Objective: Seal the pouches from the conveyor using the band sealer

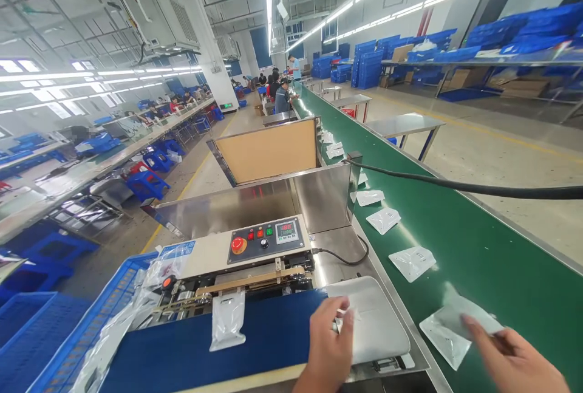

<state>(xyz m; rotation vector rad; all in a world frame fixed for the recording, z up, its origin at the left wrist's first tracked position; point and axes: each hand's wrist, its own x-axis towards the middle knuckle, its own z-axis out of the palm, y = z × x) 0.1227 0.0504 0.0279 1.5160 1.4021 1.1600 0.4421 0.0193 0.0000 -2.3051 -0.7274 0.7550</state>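
L hand is over the R end of the blue belt, by the grey metal plate; fingers curled, thumb tip up, gap b/w them narrow. Something pale shows at the fingertips, but can't tell if it's gripped. R hand, at the pic's lower R, has a blurred packet b/w thumb & fingers, over the green conveyor. That packet overlaps a flat white packet lying on the conveyor's near edge. Beyond it, more white packets lie spaced out along the same side, the furthest bunched closer together. On the blue belt, 1 white pouch lies w/ its top edge at the machine's tan band. Ctrl panel above has 1 big red button, 3 small lit buttons, 1 black knob & a display w/ red & green digits. Blue basket w/ clear plastic in & over it is at the machine's L end. Black cable spans the conveyor. Further back: workers at long benches, blue stools, stacked blue crates.
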